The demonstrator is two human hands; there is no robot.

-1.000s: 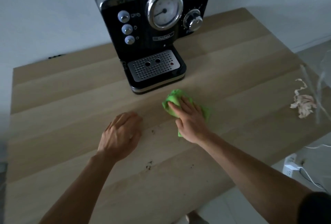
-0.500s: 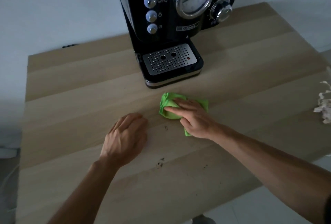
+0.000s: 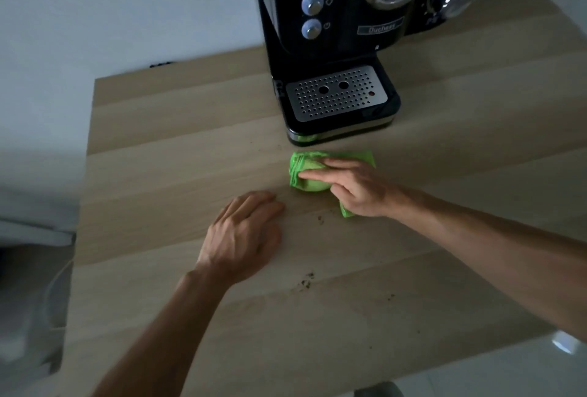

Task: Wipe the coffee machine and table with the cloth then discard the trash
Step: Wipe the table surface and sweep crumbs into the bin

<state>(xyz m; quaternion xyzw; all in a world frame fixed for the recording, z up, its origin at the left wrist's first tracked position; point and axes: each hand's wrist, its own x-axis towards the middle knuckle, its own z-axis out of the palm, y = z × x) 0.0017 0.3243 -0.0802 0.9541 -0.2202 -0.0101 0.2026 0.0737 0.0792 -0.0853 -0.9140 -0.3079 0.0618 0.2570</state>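
A folded green cloth lies on the wooden table just in front of the black coffee machine. My right hand presses flat on the cloth with straight fingers pointing left. My left hand rests palm down on the bare table, left of and nearer than the cloth, fingers loosely bent and holding nothing. Dark coffee crumbs are scattered on the wood near the front, with a few more crumbs beside the cloth.
The machine's perforated metal drip tray faces me at the table's far middle. The table's left edge drops to a dim floor. A white wall stands behind the table. Pale floor shows past the near right corner.
My right hand has slid the cloth left and toward the machine's base. The view has shifted left, so the crumpled trash at the right edge is out of sight. My left hand stays put.
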